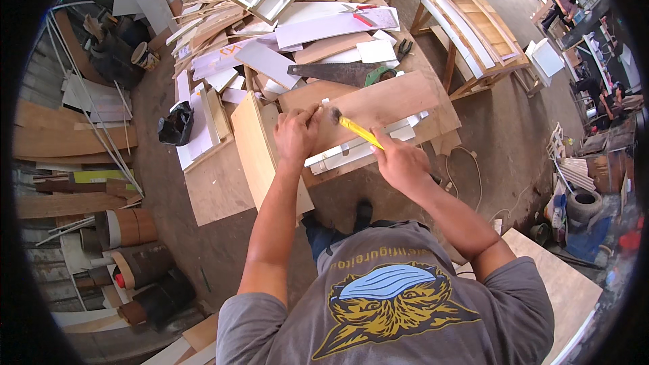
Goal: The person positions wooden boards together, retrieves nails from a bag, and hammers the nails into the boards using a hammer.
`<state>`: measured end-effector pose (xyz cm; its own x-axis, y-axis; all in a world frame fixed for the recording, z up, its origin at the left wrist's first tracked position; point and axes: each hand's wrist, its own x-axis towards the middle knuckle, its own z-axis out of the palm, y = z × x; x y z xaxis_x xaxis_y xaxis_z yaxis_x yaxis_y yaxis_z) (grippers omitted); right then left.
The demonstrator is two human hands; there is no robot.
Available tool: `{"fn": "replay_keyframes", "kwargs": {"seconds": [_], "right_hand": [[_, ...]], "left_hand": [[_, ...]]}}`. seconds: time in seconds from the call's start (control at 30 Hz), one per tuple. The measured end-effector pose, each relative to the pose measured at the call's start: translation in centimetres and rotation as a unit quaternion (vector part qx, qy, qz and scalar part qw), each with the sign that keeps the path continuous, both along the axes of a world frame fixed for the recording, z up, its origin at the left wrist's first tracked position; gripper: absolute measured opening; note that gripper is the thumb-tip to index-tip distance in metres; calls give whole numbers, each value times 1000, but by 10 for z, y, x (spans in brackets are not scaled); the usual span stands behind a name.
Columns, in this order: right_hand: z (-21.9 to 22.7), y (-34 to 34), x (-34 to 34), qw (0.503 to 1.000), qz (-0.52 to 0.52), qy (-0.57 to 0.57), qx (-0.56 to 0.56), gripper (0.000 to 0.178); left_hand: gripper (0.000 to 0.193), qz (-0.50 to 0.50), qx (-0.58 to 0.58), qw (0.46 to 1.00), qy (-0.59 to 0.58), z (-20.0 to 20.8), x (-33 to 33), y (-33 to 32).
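Observation:
My right hand grips the yellow handle of a hammer. The hammer's dark head is over a brown wooden board, close to the fingertips of my left hand. Those left fingers are pinched together at the board's left end; whatever is between them, if anything, is too small to make out. Left of this hand a pale wooden panel stands against the board's end. White strips show under the board's near edge.
A handsaw with a green handle lies beyond the board. Heaped wood offcuts cover the far part of the worktable. A black plastic bag sits at the left edge. Another wooden table stands at the right; a person is farther back.

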<state>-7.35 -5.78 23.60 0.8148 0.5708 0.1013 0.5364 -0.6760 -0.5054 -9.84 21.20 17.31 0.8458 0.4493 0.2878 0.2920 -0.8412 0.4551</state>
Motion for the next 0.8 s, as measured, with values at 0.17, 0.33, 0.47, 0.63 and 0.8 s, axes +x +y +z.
{"fn": "replay_keyframes", "kwargs": {"seconds": [0.17, 0.33, 0.47, 0.63, 0.8], "right_hand": [[-1, 0, 0, 999, -5, -7, 34, 45], [5, 0, 6, 998, -2, 24, -65, 46], [10, 2, 1, 1000, -11, 7, -23, 45], [11, 3, 4, 998, 6, 3, -68, 45], [2, 4, 2, 994, 4, 10, -105, 42]], "left_hand": [[31, -1, 6, 1000, -5, 1, -2, 0], [31, -2, 0, 1000, -6, -2, 0, 3], [31, -1, -1, 1000, -10, -1, 1, 1], [31, -3, 14, 1000, -1, -4, -3, 0], [31, 3, -8, 1000, 15, -2, 1, 2]]}}
